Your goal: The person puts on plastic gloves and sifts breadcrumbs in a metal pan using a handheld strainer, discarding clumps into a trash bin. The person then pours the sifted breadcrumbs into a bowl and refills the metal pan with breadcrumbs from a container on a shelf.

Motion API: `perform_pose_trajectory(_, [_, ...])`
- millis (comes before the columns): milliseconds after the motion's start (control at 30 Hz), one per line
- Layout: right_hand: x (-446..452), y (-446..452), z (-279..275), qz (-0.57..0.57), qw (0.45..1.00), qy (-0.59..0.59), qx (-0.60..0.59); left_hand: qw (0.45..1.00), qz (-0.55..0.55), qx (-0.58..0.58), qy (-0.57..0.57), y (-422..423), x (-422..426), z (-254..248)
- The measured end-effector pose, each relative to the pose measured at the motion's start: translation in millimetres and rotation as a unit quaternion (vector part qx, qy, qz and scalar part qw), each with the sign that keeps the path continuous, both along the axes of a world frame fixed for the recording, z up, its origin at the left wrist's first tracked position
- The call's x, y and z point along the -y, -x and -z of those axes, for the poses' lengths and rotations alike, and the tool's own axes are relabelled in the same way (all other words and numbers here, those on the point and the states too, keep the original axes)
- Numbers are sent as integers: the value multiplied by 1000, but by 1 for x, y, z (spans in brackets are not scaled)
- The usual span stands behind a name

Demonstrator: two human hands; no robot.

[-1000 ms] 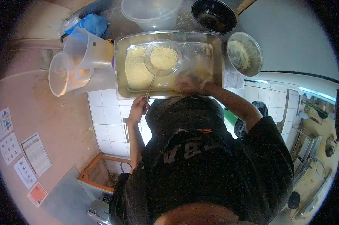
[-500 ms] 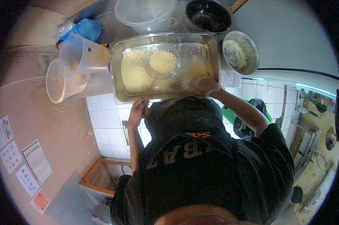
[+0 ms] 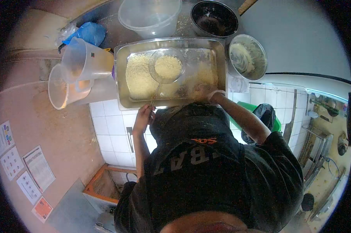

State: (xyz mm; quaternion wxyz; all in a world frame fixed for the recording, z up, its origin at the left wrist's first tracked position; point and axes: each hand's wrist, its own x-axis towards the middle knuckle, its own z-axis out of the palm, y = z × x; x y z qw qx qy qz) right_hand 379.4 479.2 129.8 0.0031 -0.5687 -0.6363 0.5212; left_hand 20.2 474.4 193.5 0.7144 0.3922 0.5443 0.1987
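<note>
My left hand point(image 3: 144, 115) is closed around the thin wire handle of a round strainer point(image 3: 158, 79) just past the tray's near edge. The strainer's bowl holds a heap of pale crumbs point(image 3: 168, 67) and sits over the metal tray point(image 3: 120, 91). More pale crumbs point(image 3: 139, 77) cover the tray's left side. My right hand point(image 3: 204, 93), in what looks like a clear plastic glove, is low in the tray's near right part. It is among finer, yellower crumbs point(image 3: 206, 73); its fingers are too blurred to make out.
Behind the tray stand a clear plastic tub point(image 3: 150, 17) and a black bowl point(image 3: 214, 19). A metal bowl point(image 3: 257, 58) with pale smears is at the right. Two plastic jugs point(image 3: 78, 62) point(image 3: 59, 91) stand left, near a blue bag point(image 3: 90, 34).
My right hand has moved left and slightly nearer to me within the tray. My left hand keeps its hold on the strainer, which stays about where it was.
</note>
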Motion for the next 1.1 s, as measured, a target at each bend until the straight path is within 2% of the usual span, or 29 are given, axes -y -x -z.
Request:
perform_pose_trajectory(33, [-3,4,-6,-4,1000,9,17,1000,-4,-26,0,-3,-1,-5])
perform_pose_trajectory(67, [-4,4,5,3,1000,3,-27,999,-8,-52,0,-5,-2,-7])
perform_pose_trajectory(267, [-8,-15,36,-16,1000,-8,21,998,30,-55,-14,-2,-4,-2])
perform_pose_trajectory(400, [-31,-33,39,56,997,-61,-2,996,40,-80,-19,-10,-7,-10])
perform_pose_trajectory(433, [-37,-34,32,78,993,-92,-17,995,44,-79,-30,-11,-6,-11])
perform_pose_trajectory(467, [-46,-26,-8,190,977,3,-94,995,49,-78,-40,-12,-6,-11])
perform_pose_trajectory(600, [-87,4,-42,215,963,8,-163,990,76,-102,-59,-11,-11,-7])
perform_pose_trajectory(667, [-100,32,-49,228,959,-2,-165,988,94,-116,-26,-10,-13,-12])
perform_pose_trajectory(700, [-105,45,-46,182,959,-171,-134,988,97,-119,-26,-11,-13,-14])
perform_pose_trajectory(733, [-109,51,-39,132,928,-334,-98,988,92,-123,-25,-13,-13,-16])
perform_pose_trajectory(800, [-118,42,-8,152,910,-356,-149,984,96,-148,-11,-13,-15,-15])
perform_pose_trajectory(867, [-116,24,-17,168,890,-375,-197,986,90,-137,-37,-16,-14,-20])
perform_pose_trajectory(900, [-115,5,-28,161,939,-304,-19,987,83,-123,-61,-18,-12,-21])
perform_pose_trajectory(933, [-110,-12,-39,147,951,-220,161,986,88,-127,-55,-17,-12,-18])
perform_pose_trajectory(967, [-102,-26,-22,103,935,-207,270,987,89,-125,-52,-16,-12,-16])
perform_pose_trajectory(1033, [-60,-66,51,11,906,-284,314,990,88,-110,-8,-13,-13,-14])
perform_pose_trajectory(1067, [-36,-80,83,-35,893,-373,249,991,85,-105,-25,-15,-13,-15])
perform_pose_trajectory(1100, [-15,-69,89,-159,755,-478,419,991,85,-104,-26,-14,-12,-14])
